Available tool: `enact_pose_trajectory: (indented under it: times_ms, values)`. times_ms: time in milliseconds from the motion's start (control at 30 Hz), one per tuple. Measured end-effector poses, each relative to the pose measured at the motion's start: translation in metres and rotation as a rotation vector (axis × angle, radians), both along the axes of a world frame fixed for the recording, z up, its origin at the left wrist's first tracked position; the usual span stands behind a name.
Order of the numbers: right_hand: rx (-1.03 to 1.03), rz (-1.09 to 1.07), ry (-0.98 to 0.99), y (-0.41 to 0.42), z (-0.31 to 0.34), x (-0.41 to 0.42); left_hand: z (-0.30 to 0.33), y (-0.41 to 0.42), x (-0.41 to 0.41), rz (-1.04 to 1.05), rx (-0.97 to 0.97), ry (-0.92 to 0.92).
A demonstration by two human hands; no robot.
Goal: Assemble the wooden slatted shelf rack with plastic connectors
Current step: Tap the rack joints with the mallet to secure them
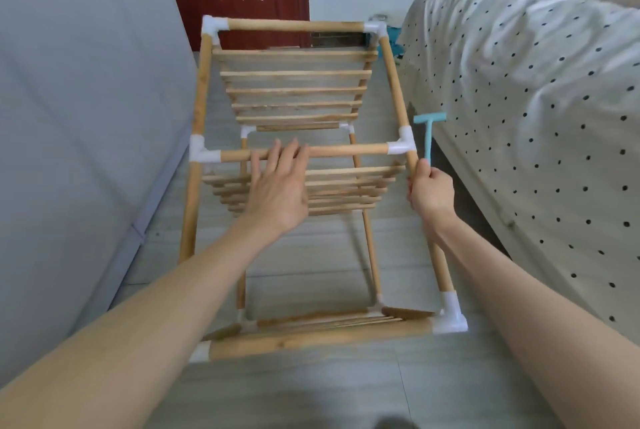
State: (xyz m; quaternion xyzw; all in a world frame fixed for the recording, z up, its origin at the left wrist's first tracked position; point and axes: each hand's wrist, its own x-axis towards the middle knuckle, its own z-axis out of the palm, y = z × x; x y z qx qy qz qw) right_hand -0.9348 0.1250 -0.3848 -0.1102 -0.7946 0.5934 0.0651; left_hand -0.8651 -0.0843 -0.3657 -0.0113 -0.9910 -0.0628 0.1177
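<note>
Rack (304, 165) on floor, centre frame, bed (536, 89) at three o'clock: my left hand (278, 186) lies flat-fingered on the middle rail to steady it, my right hand (431, 189) grips a blue mallet (428, 138), likely for tapping connector (401, 144).

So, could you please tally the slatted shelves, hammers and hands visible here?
Slatted shelves: 3
Blue hammer: 1
Hands: 2, the left hand and the right hand
Total: 6
</note>
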Motion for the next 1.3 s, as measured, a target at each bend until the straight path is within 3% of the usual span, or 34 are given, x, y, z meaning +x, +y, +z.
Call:
enact_pose_trajectory:
  times_ms: [333,433,600,800,1033,1167,1300]
  values:
    - [0.122,-0.031,-0.141,-0.016,-0.016,-0.045,-0.043,0.024,0.035,-0.202,0.261,-0.514]
    - [0.134,-0.015,-0.191,-0.018,-0.022,-0.050,-0.036,0.033,0.045,-0.276,0.320,-0.589]
    - [0.111,0.007,-0.231,-0.020,-0.020,-0.053,-0.033,0.037,0.057,-0.481,0.013,-0.414]
    - [-0.271,0.112,-0.342,0.020,-0.017,0.008,-0.034,0.034,0.069,-0.479,0.096,-0.293]
    - [-0.404,0.293,-0.299,0.051,-0.063,0.126,-0.030,0.012,0.091,-0.359,0.041,-0.224]
    - [-0.617,0.118,-0.288,0.024,-0.052,0.136,-0.024,0.003,0.106,-0.233,-0.053,-0.185]
    - [-0.655,0.086,-0.274,0.013,-0.023,0.135,0.001,-0.010,0.112,-0.130,-0.048,-0.182]
